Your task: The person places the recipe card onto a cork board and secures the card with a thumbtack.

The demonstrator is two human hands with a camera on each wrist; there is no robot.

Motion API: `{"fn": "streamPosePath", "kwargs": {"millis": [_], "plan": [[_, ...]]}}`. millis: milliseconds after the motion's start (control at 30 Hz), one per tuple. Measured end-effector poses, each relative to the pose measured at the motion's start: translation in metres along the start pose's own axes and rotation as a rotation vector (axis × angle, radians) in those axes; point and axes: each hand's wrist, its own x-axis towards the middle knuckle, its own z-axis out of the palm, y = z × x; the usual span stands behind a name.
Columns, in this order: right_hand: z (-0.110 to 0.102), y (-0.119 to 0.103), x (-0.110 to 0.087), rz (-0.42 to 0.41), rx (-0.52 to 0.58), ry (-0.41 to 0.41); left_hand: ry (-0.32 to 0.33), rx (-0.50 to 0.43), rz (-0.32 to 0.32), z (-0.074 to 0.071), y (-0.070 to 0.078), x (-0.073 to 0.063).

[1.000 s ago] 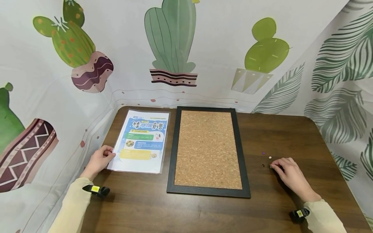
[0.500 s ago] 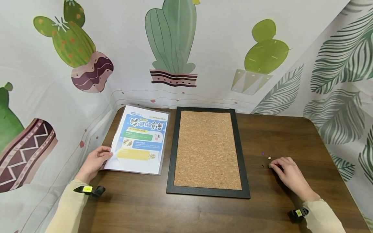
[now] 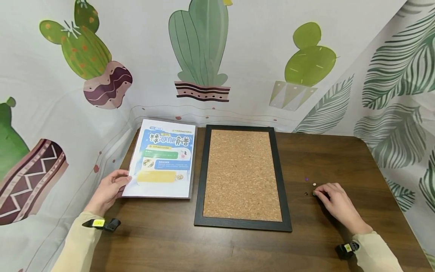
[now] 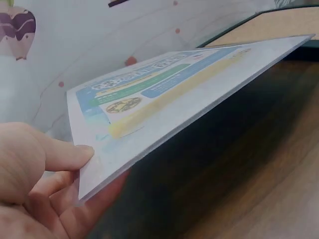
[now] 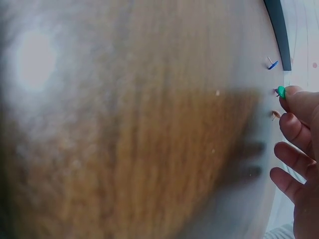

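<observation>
My left hand [image 3: 107,191] pinches the lower left edge of a laminated poster [image 3: 162,189] with blue, green and yellow panels. Its thumb lies on top and the fingers pass beneath; in the left wrist view the sheet [image 4: 164,127] is tilted, its near edge raised above the table. On the right, my right hand [image 3: 340,206] rests low over the table, holding a green thumbtack [image 5: 281,91] between thumb and forefinger. Close by lie a purple tack [image 3: 306,179], a pale one [image 3: 314,184] and a dark one [image 3: 306,193]. The right wrist view shows a blue thumbtack [image 5: 272,64] point up.
A cork board [image 3: 242,173] in a black frame [image 3: 242,223] lies flat on the brown wooden table [image 3: 170,241], between the two hands. Behind the table and along its sides hangs a white cloth [image 3: 251,56] printed with cacti and leaves.
My left hand has drawn slightly left and lifted the poster off the table, so the sheet appears larger and shifted up and left. The right hand has stayed nearly in place.
</observation>
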Motion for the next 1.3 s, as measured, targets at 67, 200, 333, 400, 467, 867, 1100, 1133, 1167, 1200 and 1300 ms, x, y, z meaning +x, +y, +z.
{"fn": "streamPosePath", "kwargs": {"millis": [67,200,333,400,467,867,1100,1133,1167,1200,1300], "plan": [[0.0,0.0,0.0,0.002,-0.001,-0.002,-0.005,-0.015,0.013,0.004,0.003,-0.001],[-0.001,-0.001,0.001,0.007,-0.001,-0.002,-0.015,-0.034,0.043,0.013,0.01,-0.003],[-0.001,-0.002,0.002,0.008,0.0,0.002,-0.04,-0.06,0.068,0.024,0.019,-0.006],[-0.001,-0.002,0.002,0.008,0.001,0.002,-0.05,-0.064,0.075,0.03,0.023,-0.008],[-0.001,-0.002,0.003,0.009,0.001,-0.001,-0.062,-0.067,0.079,0.036,0.027,-0.009],[-0.002,-0.005,0.003,0.009,0.008,-0.026,-0.152,-0.121,0.103,0.078,0.038,-0.016],[-0.002,-0.005,0.004,0.009,0.01,-0.03,-0.191,-0.116,0.105,0.105,0.042,-0.016],[-0.002,-0.005,0.004,0.01,0.01,-0.03,-0.193,-0.12,0.103,0.11,0.042,-0.016],[-0.002,-0.005,0.004,0.011,0.01,-0.03,-0.201,-0.121,0.104,0.114,0.042,-0.016],[-0.001,-0.005,0.004,0.012,0.011,-0.03,-0.202,-0.124,0.101,0.118,0.042,-0.016],[-0.001,-0.005,0.004,0.014,0.011,-0.029,-0.216,-0.123,0.099,0.131,0.043,-0.015]]}}
